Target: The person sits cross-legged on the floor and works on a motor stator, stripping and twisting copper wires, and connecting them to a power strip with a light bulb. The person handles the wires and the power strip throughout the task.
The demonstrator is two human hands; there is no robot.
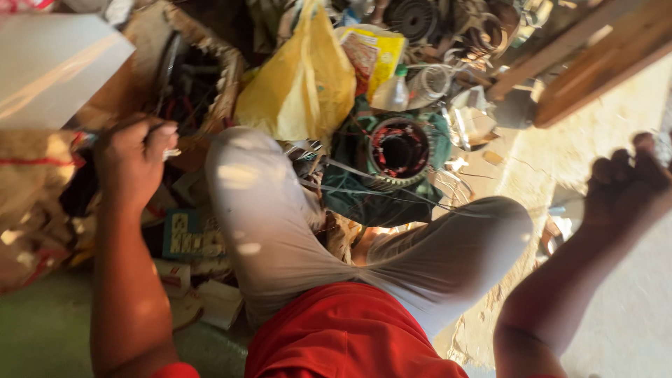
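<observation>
Left hand: the left hand (133, 159) is curled at the edge of a worn basket (220, 77), fingertips pinching something small and pale; what it is cannot be told.
Right hand: the right hand (626, 185) is raised over the sandy floor (616, 112), fingers bent in; blurred, so whether it grips anything cannot be told.
Motor stator: a round stator (399, 150) with dark red windings sits between the knees, on green cloth, loose wires across it.
Around: a yellow plastic bag (301, 84) just beside the basket; a small clear bottle (393, 91) behind the stator; wooden planks (595, 56) at the upper right.
</observation>
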